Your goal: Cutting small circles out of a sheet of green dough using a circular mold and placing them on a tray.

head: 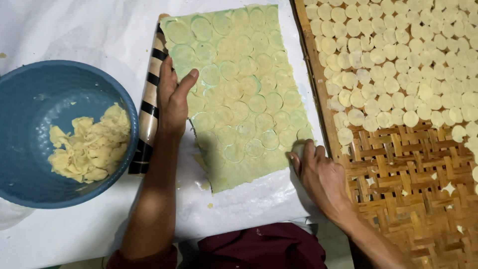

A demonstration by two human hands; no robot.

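the left hand [173, 97] lay flat and open across the striped rolling pin [149, 102] and the edge of the dough sheet [239, 94]; the right hand [318, 174] pinched a small cutter [298, 149] at the sheet's lower right corner, beside the woven tray [398, 184].

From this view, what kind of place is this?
Probably a small home or workshop kitchen for hand-made crackers: a rolled dough sheet marked with cut circles, a woven bamboo tray holding many dough discs, and a blue bowl of dough scraps.
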